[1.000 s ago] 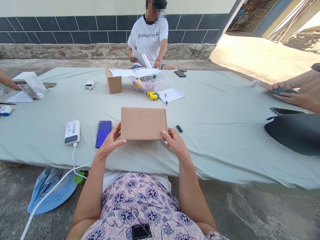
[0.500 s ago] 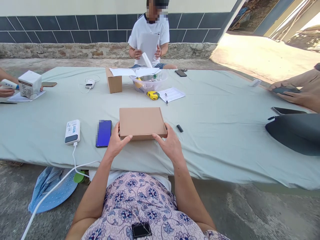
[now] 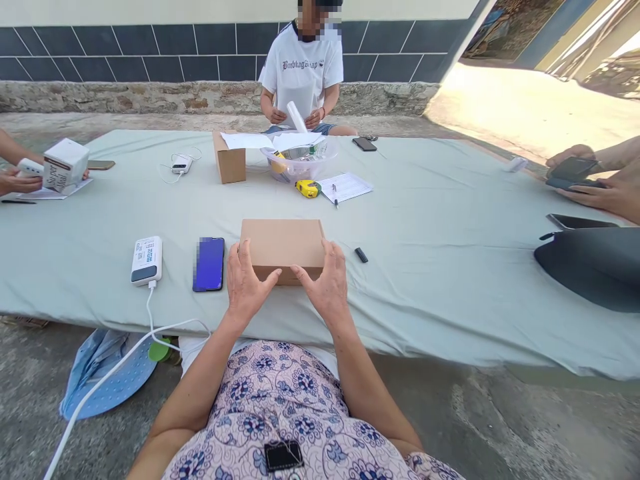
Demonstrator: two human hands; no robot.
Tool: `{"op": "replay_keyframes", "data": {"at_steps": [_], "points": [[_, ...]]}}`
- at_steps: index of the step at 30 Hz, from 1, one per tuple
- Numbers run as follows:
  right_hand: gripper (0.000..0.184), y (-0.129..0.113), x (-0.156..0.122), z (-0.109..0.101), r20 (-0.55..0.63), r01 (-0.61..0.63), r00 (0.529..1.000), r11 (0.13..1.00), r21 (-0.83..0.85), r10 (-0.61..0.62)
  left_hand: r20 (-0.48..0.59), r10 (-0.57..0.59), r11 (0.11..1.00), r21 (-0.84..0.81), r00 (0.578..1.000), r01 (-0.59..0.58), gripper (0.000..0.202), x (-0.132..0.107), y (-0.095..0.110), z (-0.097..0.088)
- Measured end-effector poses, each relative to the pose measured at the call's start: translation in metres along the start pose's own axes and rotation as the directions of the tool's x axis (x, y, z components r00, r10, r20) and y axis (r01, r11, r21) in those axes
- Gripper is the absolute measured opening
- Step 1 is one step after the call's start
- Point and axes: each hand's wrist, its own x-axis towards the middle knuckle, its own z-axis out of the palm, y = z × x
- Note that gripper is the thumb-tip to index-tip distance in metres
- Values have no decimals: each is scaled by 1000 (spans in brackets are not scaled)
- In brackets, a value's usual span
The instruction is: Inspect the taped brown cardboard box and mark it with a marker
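Observation:
A closed brown cardboard box (image 3: 283,242) lies flat on the cloth-covered table in front of me. My left hand (image 3: 249,279) is at its front left corner, fingers stretched upward and the thumb pointing inward along the front edge. At the front right corner is my right hand (image 3: 324,277), likewise with fingers apart and thumb turned inward. Both thumbs look close to or against the front face; firm contact cannot be made out. Left of my left hand lies a phone (image 3: 210,265) with a blue screen. A small black object (image 3: 361,255) lies right of the box.
A white power bank (image 3: 147,260) with a cable sits to the left. Farther back are an upright cardboard box (image 3: 231,165), a clear plastic bowl (image 3: 327,160), a yellow tape measure (image 3: 308,189) and a paper sheet (image 3: 353,186). A black cap (image 3: 590,267) lies right. Other people sit around.
My hands have come off the box's sides and moved inward to its front corners, fingers more upright. The person opposite has lowered the sheet in their hands.

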Motion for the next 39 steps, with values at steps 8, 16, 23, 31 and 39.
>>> {"op": "replay_keyframes", "data": {"at_steps": [8, 16, 23, 31, 39], "points": [[77, -3, -2, 15, -55, 20, 998, 999, -45, -22, -28, 8, 999, 53, 1000, -6, 87, -1, 0, 7], [75, 12, 4, 14, -93, 29, 995, 995, 93, -21, -56, 58, 995, 81, 997, -53, 80, 0, -9, 10], [69, 31, 14, -10, 23, -44, 999, 925, 378, 38, -31, -2, 991, -133, 1000, -2, 73, 9, -16, -5], [75, 57, 24, -13, 181, -190, 979, 718, 670, 90, 78, -235, 875, -417, 969, 246, 83, 20, -28, -16], [61, 63, 23, -15, 220, -167, 976, 638, 752, -3, 106, -266, 787, -551, 958, 279, 71, 23, -34, -13]]}}
